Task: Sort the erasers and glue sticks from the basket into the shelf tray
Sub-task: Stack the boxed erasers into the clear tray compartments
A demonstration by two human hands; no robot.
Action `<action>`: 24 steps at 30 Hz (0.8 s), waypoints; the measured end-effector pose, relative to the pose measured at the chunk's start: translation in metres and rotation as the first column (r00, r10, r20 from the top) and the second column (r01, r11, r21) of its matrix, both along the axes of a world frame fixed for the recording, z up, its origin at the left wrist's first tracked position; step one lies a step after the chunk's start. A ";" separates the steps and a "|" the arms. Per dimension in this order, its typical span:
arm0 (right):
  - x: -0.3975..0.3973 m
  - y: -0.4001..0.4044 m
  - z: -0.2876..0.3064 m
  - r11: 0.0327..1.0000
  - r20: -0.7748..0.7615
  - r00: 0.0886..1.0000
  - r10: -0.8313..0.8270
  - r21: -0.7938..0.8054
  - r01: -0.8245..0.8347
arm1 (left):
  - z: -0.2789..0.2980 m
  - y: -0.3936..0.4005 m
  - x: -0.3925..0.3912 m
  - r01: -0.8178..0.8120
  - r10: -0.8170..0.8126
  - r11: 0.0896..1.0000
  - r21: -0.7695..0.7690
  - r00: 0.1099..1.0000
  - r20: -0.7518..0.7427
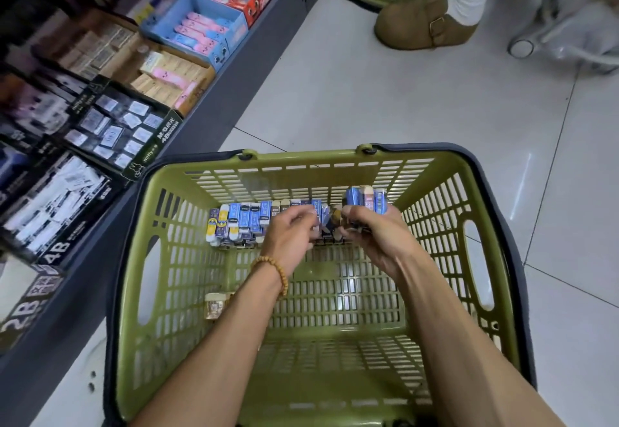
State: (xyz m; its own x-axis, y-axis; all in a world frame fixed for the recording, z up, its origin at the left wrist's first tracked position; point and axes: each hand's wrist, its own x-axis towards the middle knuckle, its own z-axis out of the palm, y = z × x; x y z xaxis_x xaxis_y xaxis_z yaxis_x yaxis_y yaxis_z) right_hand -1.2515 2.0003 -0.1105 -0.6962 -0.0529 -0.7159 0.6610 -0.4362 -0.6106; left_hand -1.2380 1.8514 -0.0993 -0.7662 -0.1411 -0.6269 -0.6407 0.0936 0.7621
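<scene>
Green plastic basket (482, 259): row of boxed erasers (241, 222) along far wall. Right hand (375, 242) fingers grip an eraser stack (366, 200); left hand (291, 235) fingers pinch one eraser in the row.

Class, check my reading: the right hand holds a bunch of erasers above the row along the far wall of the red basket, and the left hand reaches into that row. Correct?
One slip: the basket is green, not red, as the head view shows. The right hand does hold a bunch of erasers, and the left hand reaches into the row of erasers.
</scene>
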 end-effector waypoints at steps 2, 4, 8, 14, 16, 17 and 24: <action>0.006 0.008 0.010 0.998 -0.023 0.998 0.065 0.003 -0.065 | 0.002 0.000 -0.001 0.006 -0.005 0.999 0.038 1.000 -0.011; 0.011 0.016 0.018 0.994 -0.026 0.994 0.107 0.017 -0.106 | 0.002 0.000 0.000 0.023 -0.021 0.996 0.083 0.999 -0.030; 0.018 0.035 0.029 0.997 -0.003 0.999 0.032 0.071 -0.031 | -0.009 0.000 -0.004 0.151 -0.163 0.980 -0.127 0.982 -0.093; 0.029 0.052 0.014 0.990 0.070 0.995 -0.072 0.123 0.063 | -0.039 0.009 -0.013 0.440 -0.582 0.670 -0.598 0.811 -0.055; 0.030 0.051 0.008 0.988 0.081 0.992 -0.096 0.126 0.085 | -0.046 0.003 -0.014 0.431 -0.701 0.453 -0.780 0.713 -0.014; 0.029 0.052 0.006 0.986 0.083 0.992 -0.098 0.140 0.086 | -0.049 0.000 -0.015 0.416 -0.735 0.382 -0.825 0.678 0.002; 0.028 0.053 0.001 0.990 0.082 0.994 -0.071 0.125 0.061 | -0.067 -0.014 -0.012 0.353 -0.819 0.246 -0.903 0.574 0.001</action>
